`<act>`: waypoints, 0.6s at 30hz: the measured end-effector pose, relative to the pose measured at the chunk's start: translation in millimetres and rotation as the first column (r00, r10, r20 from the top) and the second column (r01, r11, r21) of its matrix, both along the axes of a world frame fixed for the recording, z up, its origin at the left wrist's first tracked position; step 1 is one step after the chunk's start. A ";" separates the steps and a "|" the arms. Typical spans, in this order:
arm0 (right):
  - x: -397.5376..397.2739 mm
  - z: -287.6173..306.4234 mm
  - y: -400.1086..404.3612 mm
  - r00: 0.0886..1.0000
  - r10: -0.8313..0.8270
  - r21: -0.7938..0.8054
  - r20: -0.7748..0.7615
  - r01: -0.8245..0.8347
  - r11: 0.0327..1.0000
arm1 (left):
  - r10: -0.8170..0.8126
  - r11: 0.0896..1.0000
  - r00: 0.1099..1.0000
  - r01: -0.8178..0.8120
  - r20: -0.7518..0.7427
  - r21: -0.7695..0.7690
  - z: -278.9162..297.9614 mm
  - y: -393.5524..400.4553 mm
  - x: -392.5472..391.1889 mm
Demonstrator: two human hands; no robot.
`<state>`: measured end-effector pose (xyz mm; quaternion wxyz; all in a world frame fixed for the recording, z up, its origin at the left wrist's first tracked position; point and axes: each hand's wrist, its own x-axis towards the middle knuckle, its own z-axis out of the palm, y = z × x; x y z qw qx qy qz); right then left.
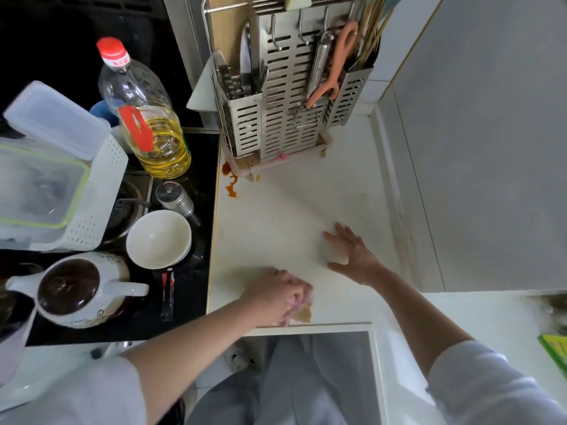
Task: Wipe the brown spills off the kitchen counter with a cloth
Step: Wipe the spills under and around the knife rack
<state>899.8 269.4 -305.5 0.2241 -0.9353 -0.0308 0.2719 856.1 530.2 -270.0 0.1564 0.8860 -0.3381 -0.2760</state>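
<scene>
The left hand (276, 294) is curled round a crumpled cloth (302, 309), pressing it on the counter (306, 204) at the near edge, so the wiping looks to be under way; a tan smear shows just beside its fingers, though blur hides the detail. The right hand (349, 254) lies flat with fingers spread, holding nothing, a little beyond and to the right. The spill (230, 182) sits well beyond the left hand, by the rack (276, 124), so the next move probably calls for sliding the cloth forward to it.
</scene>
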 end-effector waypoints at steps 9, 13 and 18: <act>-4.7 -4.4 41.8 0.993 -0.109 -0.120 0.035 0.112 0.986 | 0.292 0.914 0.871 -0.376 0.395 0.154 -27.0 38.5 49.1; -4.8 -1.5 34.7 0.995 -0.095 -0.130 0.026 0.097 0.987 | 0.085 0.993 0.922 -0.109 0.377 0.043 -39.6 0.9 39.6; -3.6 -1.5 37.3 0.993 -0.110 -0.125 0.032 0.113 0.986 | 0.356 0.882 0.830 -0.451 0.430 0.140 -35.0 41.4 111.1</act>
